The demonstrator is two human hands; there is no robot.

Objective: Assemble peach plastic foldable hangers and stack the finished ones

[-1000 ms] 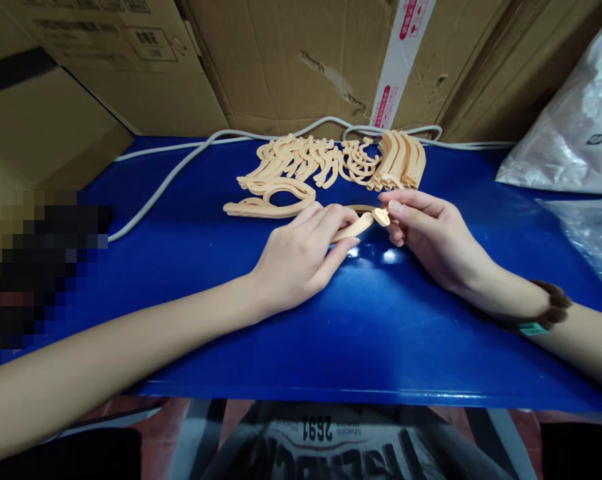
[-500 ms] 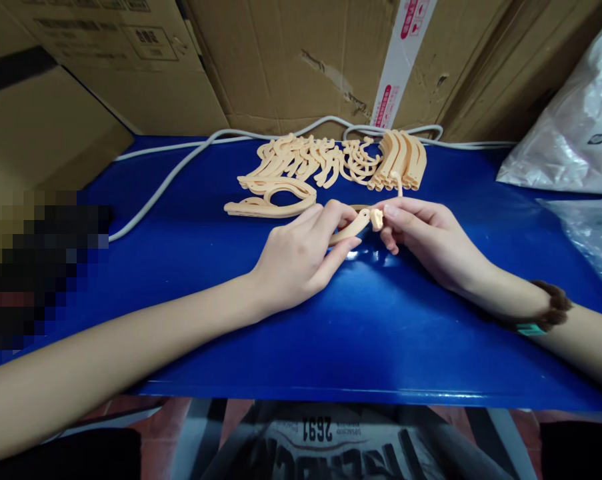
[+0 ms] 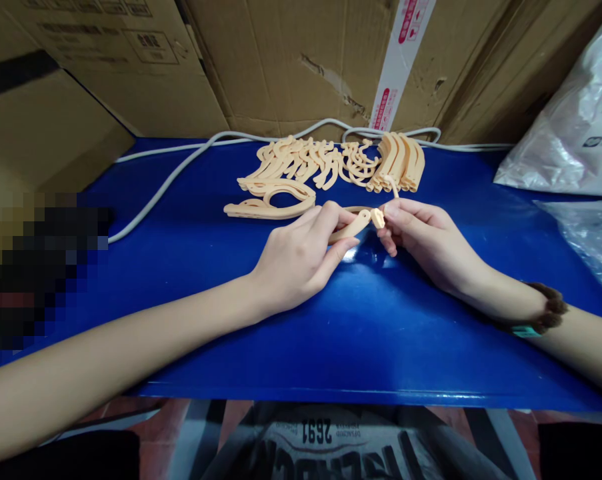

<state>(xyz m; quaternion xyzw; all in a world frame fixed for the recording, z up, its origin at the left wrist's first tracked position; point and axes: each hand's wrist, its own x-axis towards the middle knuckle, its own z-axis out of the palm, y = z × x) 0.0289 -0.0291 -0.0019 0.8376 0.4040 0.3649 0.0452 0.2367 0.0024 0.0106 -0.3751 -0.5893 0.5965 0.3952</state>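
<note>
Between the thumb and fingers of my left hand (image 3: pixel 305 250) is a beige plastic hanger arm (image 3: pixel 353 227), its holed end pointing right. My right hand (image 3: pixel 425 233) pinches a beige hanger hook (image 3: pixel 377 218); its thick base faces the arm's end, and its thin stem rises above my fingers. Base and arm end are very close; whether they touch I cannot tell. Just beyond my left hand lie folded hanger pieces (image 3: pixel 271 210). Farther back are a heap of curved arms (image 3: pixel 301 160), loose hooks (image 3: pixel 358 163) and a row of stacked wider arms (image 3: pixel 398 160).
All this lies on a blue table (image 3: pixel 301 347). A white cable (image 3: pixel 181 170) runs along the back, before cardboard boxes (image 3: pixel 291 67). At the right are a white plastic bag (image 3: pixel 565 127) and a clear bag (image 3: pixel 585 233). A blurred-out dark object (image 3: pixel 45 267) stands at left.
The hook in my right hand has tilted slightly, its stem leaning more to the left and its base turned a little. My left hand and the arm piece stay almost still.
</note>
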